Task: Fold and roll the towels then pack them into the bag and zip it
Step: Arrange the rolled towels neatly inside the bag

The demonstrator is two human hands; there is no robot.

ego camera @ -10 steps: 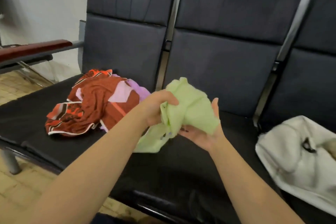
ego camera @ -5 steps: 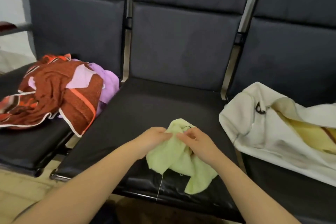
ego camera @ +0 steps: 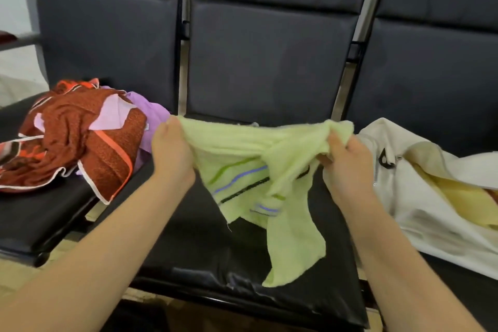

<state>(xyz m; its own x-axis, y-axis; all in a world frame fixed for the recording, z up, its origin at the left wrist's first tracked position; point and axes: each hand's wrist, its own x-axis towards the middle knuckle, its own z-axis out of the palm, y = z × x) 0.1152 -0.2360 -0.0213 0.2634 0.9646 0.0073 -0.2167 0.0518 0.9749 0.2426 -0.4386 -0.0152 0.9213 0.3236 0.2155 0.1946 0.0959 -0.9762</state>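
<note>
Three dark padded seats [ego camera: 269, 62] in one row, with metal posts between the backs. At the far left edge, one red-brown armrest [ego camera: 6, 37].

On the left seat [ego camera: 40, 218], a heap of two towels. On top, one red-brown towel [ego camera: 67, 137] with orange and white edging, crumpled, one corner hanging past the cushion's right edge. Under it, one lilac towel [ego camera: 151, 116], showing at the back and through the folds.

Just right of the heap, the left hand [ego camera: 172, 148], fingers curled round the upper left edge of one pale green towel [ego camera: 256, 148]. Held up over the middle seat [ego camera: 188, 256] and stretched between the two hands, upper edge pulled almost level, the rest sagging in folds, with one long tail reaching down toward the front of the cushion. Across the cloth, woven stripes in three colours: green, blue and black. Doubled over and blurred, so no sure count of them.

At the towel's right end, the right hand [ego camera: 347, 162], fingers closed on a bunched corner.

On the right seat [ego camera: 458, 288], one white bag [ego camera: 398, 210], lying slumped with its mouth open, and one small black pull [ego camera: 386, 159] beside the opening. Inside the bag, a fourth towel, the yellow towel [ego camera: 458, 197], partly covered by the bag's upper flap.
</note>
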